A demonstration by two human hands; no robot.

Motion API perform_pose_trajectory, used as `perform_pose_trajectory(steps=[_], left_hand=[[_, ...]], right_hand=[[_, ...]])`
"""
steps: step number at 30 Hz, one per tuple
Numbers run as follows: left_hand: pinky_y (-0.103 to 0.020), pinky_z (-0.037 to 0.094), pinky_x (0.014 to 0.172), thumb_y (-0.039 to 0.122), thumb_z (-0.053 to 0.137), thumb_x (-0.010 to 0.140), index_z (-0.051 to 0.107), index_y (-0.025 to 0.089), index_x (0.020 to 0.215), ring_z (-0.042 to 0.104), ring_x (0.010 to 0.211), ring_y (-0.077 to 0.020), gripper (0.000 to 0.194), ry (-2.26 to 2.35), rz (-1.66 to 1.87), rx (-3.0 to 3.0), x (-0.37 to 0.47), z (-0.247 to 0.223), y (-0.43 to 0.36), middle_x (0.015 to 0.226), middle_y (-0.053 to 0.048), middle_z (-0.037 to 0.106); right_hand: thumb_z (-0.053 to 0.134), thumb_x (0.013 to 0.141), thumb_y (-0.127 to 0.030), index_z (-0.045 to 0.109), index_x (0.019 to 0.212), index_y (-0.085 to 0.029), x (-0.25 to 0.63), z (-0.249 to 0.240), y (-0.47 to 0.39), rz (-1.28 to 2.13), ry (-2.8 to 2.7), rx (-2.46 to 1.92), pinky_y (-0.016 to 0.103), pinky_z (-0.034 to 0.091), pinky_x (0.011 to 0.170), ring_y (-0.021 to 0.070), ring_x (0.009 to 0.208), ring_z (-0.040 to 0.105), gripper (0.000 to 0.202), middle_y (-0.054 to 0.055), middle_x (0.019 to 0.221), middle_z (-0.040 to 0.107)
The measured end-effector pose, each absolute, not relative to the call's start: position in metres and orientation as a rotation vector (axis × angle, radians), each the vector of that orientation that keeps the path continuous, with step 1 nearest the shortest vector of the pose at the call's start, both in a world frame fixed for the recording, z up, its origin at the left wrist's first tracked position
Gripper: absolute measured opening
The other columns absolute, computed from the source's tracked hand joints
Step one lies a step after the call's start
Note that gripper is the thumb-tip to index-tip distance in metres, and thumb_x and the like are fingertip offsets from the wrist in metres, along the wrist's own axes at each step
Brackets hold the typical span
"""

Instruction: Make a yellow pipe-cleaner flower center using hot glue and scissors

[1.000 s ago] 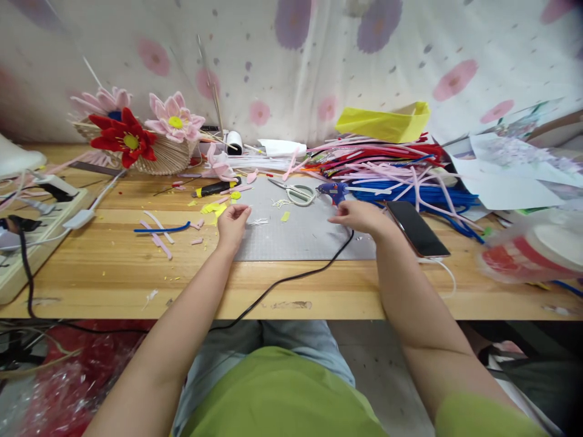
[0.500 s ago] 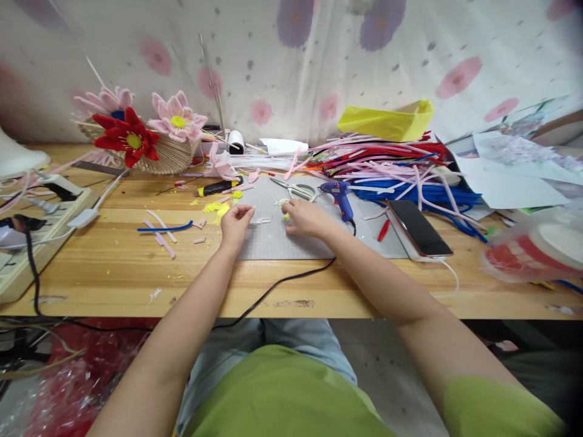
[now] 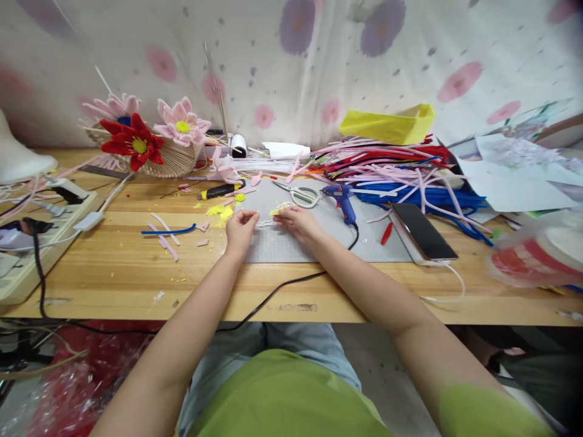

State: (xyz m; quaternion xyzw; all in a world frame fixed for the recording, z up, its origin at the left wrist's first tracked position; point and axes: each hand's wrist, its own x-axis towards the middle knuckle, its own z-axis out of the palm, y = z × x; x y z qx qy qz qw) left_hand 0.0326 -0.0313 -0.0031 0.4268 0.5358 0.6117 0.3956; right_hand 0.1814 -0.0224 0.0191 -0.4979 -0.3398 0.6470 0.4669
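Over the grey cutting mat (image 3: 291,252), my left hand (image 3: 241,232) is closed in a pinch; whatever its fingertips hold is too small to name. My right hand (image 3: 298,222) pinches a small yellow strip (image 3: 274,212) between thumb and forefinger, its end poking out toward the left hand. Thin white strands (image 3: 264,224) lie on the mat between the two hands. Just beyond the right hand are pale yellowish strands (image 3: 285,205) and scissors (image 3: 306,196) with light handles. Yellow scraps (image 3: 220,211) lie beyond my left hand.
A blue glue gun (image 3: 341,200) rests on the mat, its black cord (image 3: 277,285) crossing the table front. Pipe cleaners (image 3: 387,164) pile up behind. A phone (image 3: 423,230) and a cup (image 3: 537,255) stand right; fuzzy flowers (image 3: 139,145) and a power strip (image 3: 59,243) left.
My right hand has moved left toward my left hand, and the yellow strip now shows in its fingertips. My left hand stays nearly in place, still pinched.
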Motion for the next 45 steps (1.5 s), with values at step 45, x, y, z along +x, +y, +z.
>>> perform_pose_trajectory(steps=[45], left_hand=[[-0.025, 0.040, 0.061, 0.032, 0.075, 0.058, 0.062, 0.017, 0.074, 0.054, 0.060, -0.0116, 0.025, 1.531, 1.357, 1.233, 0.041, -0.015, -0.031, 0.064, 0.001, 0.059]], right_hand=[[0.071, 0.067, -0.028, 0.049, 0.071, -0.019, 0.159, 0.004, -0.029, 1.536, -0.806, -0.995, 0.020, 0.048, 0.058, 0.0097, 0.070, 0.063, 0.024, -0.002, 0.077, 0.068]])
